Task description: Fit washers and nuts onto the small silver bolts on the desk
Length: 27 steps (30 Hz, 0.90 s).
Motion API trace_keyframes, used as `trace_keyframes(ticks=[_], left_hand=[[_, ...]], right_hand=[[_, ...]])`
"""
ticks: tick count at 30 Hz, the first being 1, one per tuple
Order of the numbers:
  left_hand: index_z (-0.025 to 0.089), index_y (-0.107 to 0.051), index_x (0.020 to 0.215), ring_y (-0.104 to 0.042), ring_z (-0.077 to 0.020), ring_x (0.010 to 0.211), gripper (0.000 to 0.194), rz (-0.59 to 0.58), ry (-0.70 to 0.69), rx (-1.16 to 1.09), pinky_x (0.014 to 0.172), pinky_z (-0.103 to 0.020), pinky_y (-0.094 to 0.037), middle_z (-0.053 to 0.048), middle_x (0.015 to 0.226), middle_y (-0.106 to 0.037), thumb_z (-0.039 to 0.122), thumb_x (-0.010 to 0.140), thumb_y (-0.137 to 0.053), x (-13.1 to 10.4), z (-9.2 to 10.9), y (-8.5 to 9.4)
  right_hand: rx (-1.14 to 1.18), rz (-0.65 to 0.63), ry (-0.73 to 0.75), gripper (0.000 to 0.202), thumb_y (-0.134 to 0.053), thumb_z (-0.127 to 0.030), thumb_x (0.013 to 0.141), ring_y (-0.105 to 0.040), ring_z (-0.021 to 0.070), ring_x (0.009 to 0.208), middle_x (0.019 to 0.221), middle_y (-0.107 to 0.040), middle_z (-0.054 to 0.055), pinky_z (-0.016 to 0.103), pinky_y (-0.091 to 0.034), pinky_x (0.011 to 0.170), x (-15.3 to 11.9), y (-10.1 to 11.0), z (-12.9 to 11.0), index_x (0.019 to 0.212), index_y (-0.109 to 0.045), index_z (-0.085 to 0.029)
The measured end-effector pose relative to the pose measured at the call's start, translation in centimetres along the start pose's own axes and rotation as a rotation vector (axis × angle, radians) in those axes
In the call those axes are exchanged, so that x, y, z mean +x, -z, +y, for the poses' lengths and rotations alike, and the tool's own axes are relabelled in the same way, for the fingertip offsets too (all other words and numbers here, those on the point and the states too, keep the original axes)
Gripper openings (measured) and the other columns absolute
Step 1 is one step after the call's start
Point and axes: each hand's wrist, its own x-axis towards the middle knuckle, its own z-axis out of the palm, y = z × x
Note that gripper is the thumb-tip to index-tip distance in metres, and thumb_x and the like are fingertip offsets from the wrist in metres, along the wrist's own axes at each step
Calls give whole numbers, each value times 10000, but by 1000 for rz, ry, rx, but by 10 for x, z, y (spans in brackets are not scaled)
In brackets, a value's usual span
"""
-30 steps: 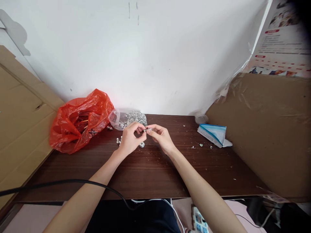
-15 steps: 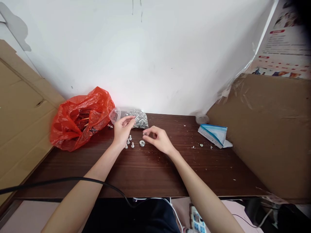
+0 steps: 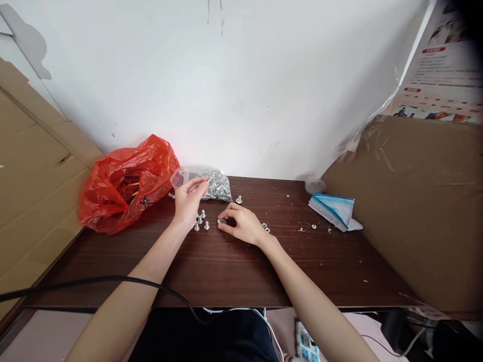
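My left hand (image 3: 188, 201) pinches a small thin metal pin (image 3: 211, 178) in front of a clear bag of metal parts (image 3: 219, 187). To its right, my right hand (image 3: 243, 223) has thumb and fingers closed round a round metal washer (image 3: 221, 221) on the dark table. Several short metal screws (image 3: 199, 219) stand between the hands. One more screw with a wide head (image 3: 239, 199) stands behind my right hand. Small metal rings (image 3: 265, 227) lie by my right wrist.
A red plastic bag (image 3: 126, 188) sits at the back left beside a clear container (image 3: 178, 177). At the right are a blue and white packet (image 3: 334, 208) and a round clear lid (image 3: 314, 185). Cardboard (image 3: 407, 201) walls both sides. A black cable (image 3: 113, 278) crosses my left forearm.
My right hand has moved down onto the washer. The wide-headed screw and the small rings now show around it. My left hand has shifted slightly left, still pinching the pin.
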Motion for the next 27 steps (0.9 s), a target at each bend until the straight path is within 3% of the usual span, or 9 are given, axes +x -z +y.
trace_keyframes(ticks=[3, 5, 9, 12, 16, 19, 22, 27], left_hand=[[137, -716, 804, -585, -103, 669, 206, -3, 14, 8, 608, -219, -467, -20, 714, -654, 238, 629, -752, -1, 0, 0], [136, -720, 822, -594, -107, 672, 205, -8, 5, 33, 607, -219, -476, -24, 721, -661, 238, 645, -743, -1, -1, 0], [139, -713, 866, -619, -128, 687, 210, -10, -149, 142, 607, -238, -506, -37, 792, -673, 264, 698, -718, -2, -2, 3], [152, -704, 876, -632, -139, 762, 156, -116, -363, 292, 654, -249, -530, -47, 896, -660, 252, 758, -678, -6, -1, 4], [182, -691, 919, -577, -89, 655, 135, -408, -666, 598, 619, -227, -508, -39, 920, -624, 164, 817, -603, -16, 0, 2], [187, -670, 950, -585, -119, 726, 173, -577, -813, 729, 680, -262, -520, -53, 925, -617, 114, 830, -568, -22, -4, -1], [177, -659, 949, -598, -150, 806, 178, -653, -865, 777, 748, -301, -527, -63, 905, -624, 89, 838, -551, -24, -8, -2], [173, -660, 915, -611, -158, 822, 123, -659, -855, 819, 753, -302, -532, -61, 896, -636, 115, 843, -578, -23, -11, -2]], right_hand=[[54, 6, 4, 221, -691, -361, 797, -587, 164, 790, 951, -624, 32, 278, -393, 666, 0, 0, -1, 978, -688, -234], [206, 62, 2, 267, -700, -421, 780, -557, 157, 725, 868, -630, 26, 281, -382, 643, 1, 1, -2, 963, -692, -227], [859, 328, -122, 389, -570, -565, 835, -465, 129, 574, 725, -610, 20, 279, -369, 560, 8, 7, -1, 907, -693, -203], [1328, 484, -306, 459, -508, -626, 841, -474, 121, 544, 712, -609, 25, 274, -417, 535, 13, 14, 7, 897, -672, -201], [1670, 434, -447, 479, -444, -641, 859, -652, 202, 849, 952, -689, 105, 330, -557, 703, 16, 16, 14, 941, -630, -208], [1821, 366, -424, 534, -315, -625, 917, -620, 228, 1110, 1161, -659, 141, 368, -565, 838, 15, 14, 10, 1018, -610, -191], [1870, 321, -390, 585, -236, -622, 937, -584, 230, 1193, 1218, -646, 140, 400, -542, 916, 14, 12, 3, 1059, -602, -181], [1819, 283, -315, 652, -269, -667, 911, -576, 242, 1209, 1235, -644, 156, 385, -505, 982, 14, 11, -3, 1058, -635, -148]])
